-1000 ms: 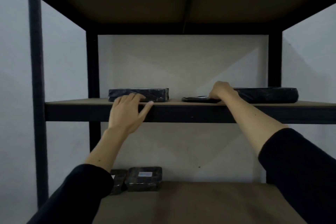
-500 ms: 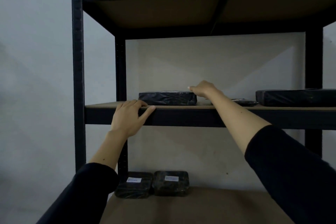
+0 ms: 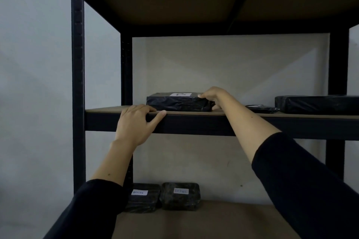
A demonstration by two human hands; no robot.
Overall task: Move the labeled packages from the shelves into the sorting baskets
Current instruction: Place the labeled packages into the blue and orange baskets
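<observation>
A flat black wrapped package (image 3: 177,102) with a white label on top lies on the middle shelf (image 3: 194,122). My right hand (image 3: 211,97) grips its right end, fingers on top and thumb underneath. My left hand (image 3: 136,122) rests on the shelf's front edge just left of the package, fingers over the board and thumb along the black rail, holding nothing. A small flat black package (image 3: 262,108) and a larger black package (image 3: 316,104) lie further right on the same shelf. Two labeled black packages (image 3: 143,198) (image 3: 180,196) sit side by side on the lower shelf.
The rack has black steel uprights (image 3: 77,83) and brown boards, standing against a pale wall. The upper shelf (image 3: 194,6) hangs low over the middle one. The lower shelf board (image 3: 213,223) stretches out to the right of the two packages. No baskets are in view.
My right hand left the small flat package, moved left and took hold of the labeled package's right end. The camera swung so the rack now sits further right; my left hand stayed on the shelf edge.
</observation>
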